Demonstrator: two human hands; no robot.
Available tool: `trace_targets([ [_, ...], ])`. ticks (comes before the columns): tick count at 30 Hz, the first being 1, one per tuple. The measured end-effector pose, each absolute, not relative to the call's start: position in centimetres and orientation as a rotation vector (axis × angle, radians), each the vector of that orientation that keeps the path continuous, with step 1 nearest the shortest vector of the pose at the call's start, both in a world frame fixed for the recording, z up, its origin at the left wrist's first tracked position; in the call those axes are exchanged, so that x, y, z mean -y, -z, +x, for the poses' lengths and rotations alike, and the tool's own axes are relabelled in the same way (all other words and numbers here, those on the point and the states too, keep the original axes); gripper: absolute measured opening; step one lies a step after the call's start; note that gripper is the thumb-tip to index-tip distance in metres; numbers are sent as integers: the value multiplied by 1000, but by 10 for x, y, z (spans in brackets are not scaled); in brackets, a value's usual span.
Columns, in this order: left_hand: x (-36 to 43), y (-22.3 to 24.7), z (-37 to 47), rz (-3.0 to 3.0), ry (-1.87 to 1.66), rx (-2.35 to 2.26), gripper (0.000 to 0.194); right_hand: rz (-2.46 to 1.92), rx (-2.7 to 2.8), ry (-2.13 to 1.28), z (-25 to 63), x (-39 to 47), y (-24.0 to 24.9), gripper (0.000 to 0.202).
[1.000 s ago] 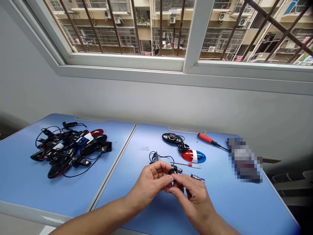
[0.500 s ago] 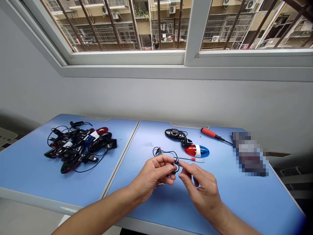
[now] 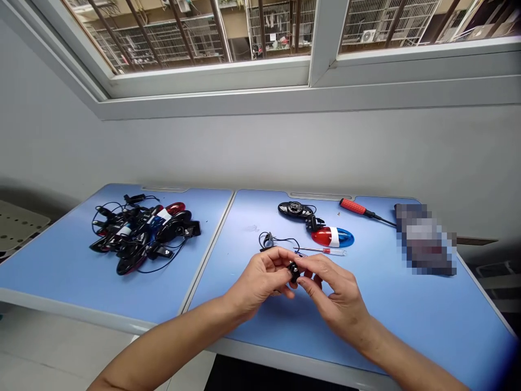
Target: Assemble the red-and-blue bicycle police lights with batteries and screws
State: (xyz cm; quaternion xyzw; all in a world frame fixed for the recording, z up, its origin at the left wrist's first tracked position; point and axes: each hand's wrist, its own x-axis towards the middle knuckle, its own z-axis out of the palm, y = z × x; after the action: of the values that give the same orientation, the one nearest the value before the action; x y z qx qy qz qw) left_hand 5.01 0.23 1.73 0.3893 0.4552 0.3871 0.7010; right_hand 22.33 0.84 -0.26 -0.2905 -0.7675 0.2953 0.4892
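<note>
Above the right-hand table, my left hand [image 3: 260, 278] pinches a small black clamp [image 3: 293, 270] between thumb and fingers. A shiny spot, perhaps a screw head, shows on the clamp. My right hand [image 3: 336, 288] grips the same piece from the right, its thumb and index finger closed on it; fingers cover much of the piece. Just behind the hands lie a black cable [image 3: 285, 239] with a small ring-shaped mount [image 3: 268, 239] and a thin clear-handled screwdriver [image 3: 336, 252]. Beyond them are a red-and-blue light cover [image 3: 334, 237] and a black oval housing [image 3: 293, 209] with a bracket [image 3: 314, 223].
A larger red-handled screwdriver [image 3: 352, 206] lies at the back right, beside a blurred dark object [image 3: 425, 239]. Several black bicycle lights with cables [image 3: 142, 231] are heaped on the left-hand table [image 3: 171, 293]. A seam divides the two tables, and a wall with a window stands behind.
The view has tilted downward. My right thumb and index finger have closed in on the black clamp, whose ring outline showed earlier and is now mostly covered.
</note>
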Motion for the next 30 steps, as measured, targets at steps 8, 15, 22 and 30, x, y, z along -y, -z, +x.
trace_targets([
  [8,-1,-22,49,992,-946,-956,17,-573,1922,-598,222,-8,1,37],
  [15,9,-17,54,1252,-1325,-1003,5,-636,1802,-528,223,1,-1,41],
  [22,10,-17,55,1175,-1378,-953,18,-699,1853,-350,223,-1,5,39],
  [30,15,-11,58,1248,-1247,-1086,10,-687,1918,-157,220,-2,2,33],
])
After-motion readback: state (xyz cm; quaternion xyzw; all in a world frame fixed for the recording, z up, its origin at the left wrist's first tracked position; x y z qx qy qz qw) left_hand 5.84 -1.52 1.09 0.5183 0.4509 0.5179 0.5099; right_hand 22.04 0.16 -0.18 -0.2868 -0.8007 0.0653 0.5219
